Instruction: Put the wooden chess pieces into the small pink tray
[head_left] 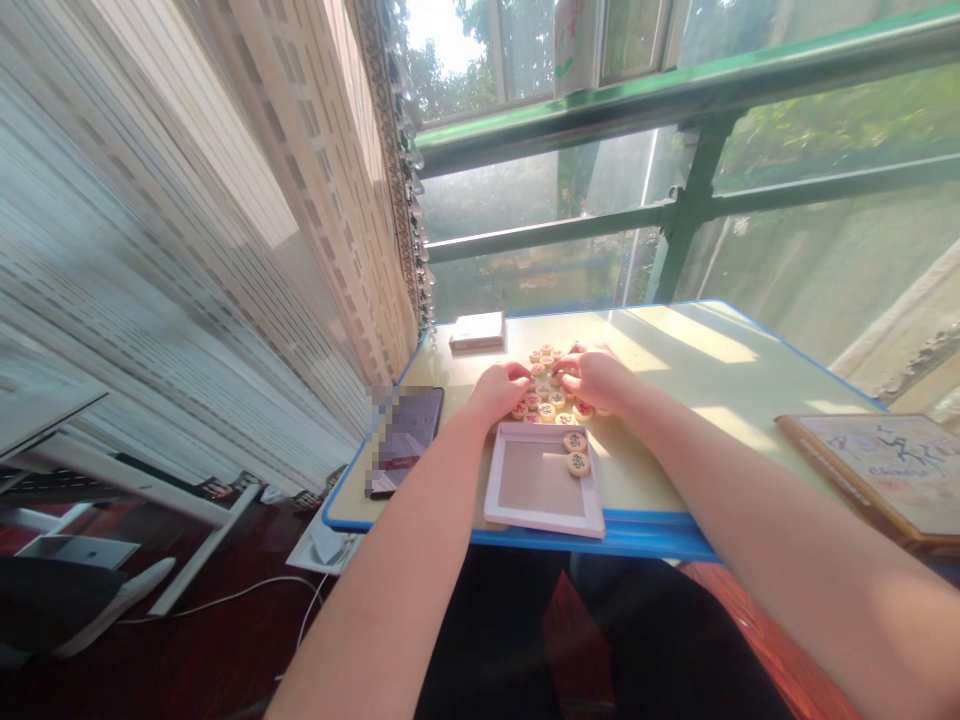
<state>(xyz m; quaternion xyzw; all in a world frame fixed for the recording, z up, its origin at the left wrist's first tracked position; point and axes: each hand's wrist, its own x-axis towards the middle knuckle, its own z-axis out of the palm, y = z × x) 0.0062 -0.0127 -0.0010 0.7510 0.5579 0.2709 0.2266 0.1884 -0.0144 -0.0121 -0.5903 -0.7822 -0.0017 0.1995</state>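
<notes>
A cluster of several round wooden chess pieces [546,385] with red and dark characters lies on a yellowish table [675,400] edged in blue. My left hand [498,388] rests at the cluster's left side, fingers curled onto the pieces. On the right side my right hand [595,379] cups the pieces, fingers bent over them. Whether either hand grips a piece is hidden by the fingers. Just in front of the hands sits a shallow white box tray [510,510] holding two pieces [576,452] at its far right corner.
A dark phone [405,440] lies at the table's left edge. A small white box [478,330] sits at the far side. A framed board [885,475] rests at the right. Behind are a green-framed window and a curtain at left; cables lie on the floor.
</notes>
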